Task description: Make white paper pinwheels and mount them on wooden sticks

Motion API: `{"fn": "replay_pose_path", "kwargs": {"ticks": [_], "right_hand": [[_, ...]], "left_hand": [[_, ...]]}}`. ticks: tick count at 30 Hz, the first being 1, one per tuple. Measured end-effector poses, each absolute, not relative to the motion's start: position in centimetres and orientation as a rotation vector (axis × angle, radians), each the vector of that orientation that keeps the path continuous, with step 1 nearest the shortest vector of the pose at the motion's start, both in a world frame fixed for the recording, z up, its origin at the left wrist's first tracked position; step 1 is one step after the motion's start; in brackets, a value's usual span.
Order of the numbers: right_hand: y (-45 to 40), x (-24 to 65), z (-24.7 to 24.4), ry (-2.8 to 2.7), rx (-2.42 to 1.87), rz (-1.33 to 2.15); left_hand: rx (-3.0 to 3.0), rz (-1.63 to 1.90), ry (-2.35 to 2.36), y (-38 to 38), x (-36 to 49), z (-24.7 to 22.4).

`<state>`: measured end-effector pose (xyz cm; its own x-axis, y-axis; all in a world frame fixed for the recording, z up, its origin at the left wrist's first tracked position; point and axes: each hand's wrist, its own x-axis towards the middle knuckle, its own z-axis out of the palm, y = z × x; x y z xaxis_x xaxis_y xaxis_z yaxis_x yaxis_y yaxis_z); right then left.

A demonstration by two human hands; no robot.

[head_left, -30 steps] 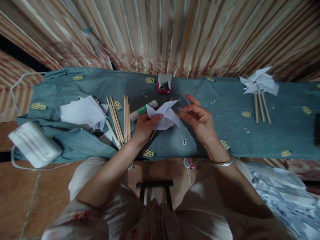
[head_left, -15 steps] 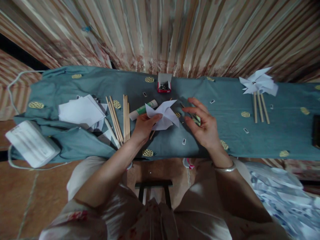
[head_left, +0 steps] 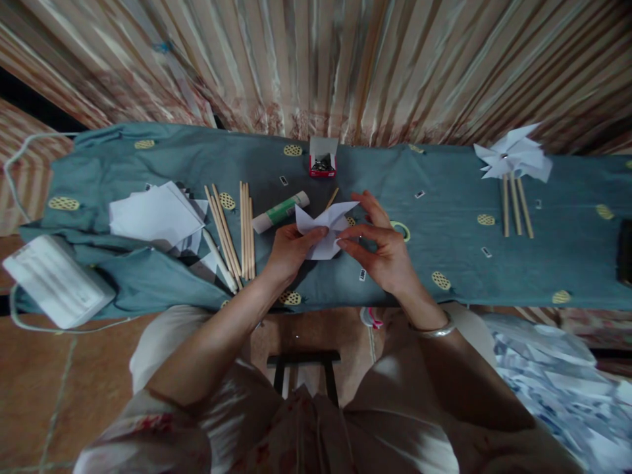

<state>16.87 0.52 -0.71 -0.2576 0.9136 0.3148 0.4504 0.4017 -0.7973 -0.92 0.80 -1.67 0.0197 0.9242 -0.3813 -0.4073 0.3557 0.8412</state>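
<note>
My left hand [head_left: 291, 250] grips a white paper pinwheel [head_left: 323, 247], its thumb pressed on the paper near the middle. At the pinwheel's right side, my right hand [head_left: 378, 247] has its thumb and forefinger pinched together against the paper. Whatever lies between those fingertips is hidden or too small to name. A thin wooden stick [head_left: 332, 198] shows behind the pinwheel. Just left of the pinwheel lies a green and white glue stick [head_left: 280, 212]. Partly behind my right hand is a yellow-green loop [head_left: 401, 230], perhaps a scissors handle.
An open red box [head_left: 322, 164] of small metal pieces stands at the back. Wooden sticks [head_left: 247, 230], a white pen-like stick [head_left: 220, 260] and white paper sheets [head_left: 153, 217] lie left. A white power strip [head_left: 59, 282] rests far left; a finished pinwheel [head_left: 513, 155] with several sticks lies right.
My right hand has moved left to the pinwheel, and its spread fingers have closed to a pinch. The yellow-green loop now lies on the cloth. My left hand still holds the pinwheel.
</note>
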Motion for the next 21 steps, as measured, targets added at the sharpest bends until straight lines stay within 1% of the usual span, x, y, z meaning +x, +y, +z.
{"fn": "replay_pose_path", "kwargs": {"ticks": [11,21], "right_hand": [[0.44,16.12,-1.31,-1.804,-1.241,0.655],[0.3,15.82,-1.03,-1.808,-1.3,0.632]], "left_hand": [[0.816,1.135,1.189,0.41,-0.84,-1.77],[0.844,1.144,1.162,0.21,-0.82,-1.74]]}}
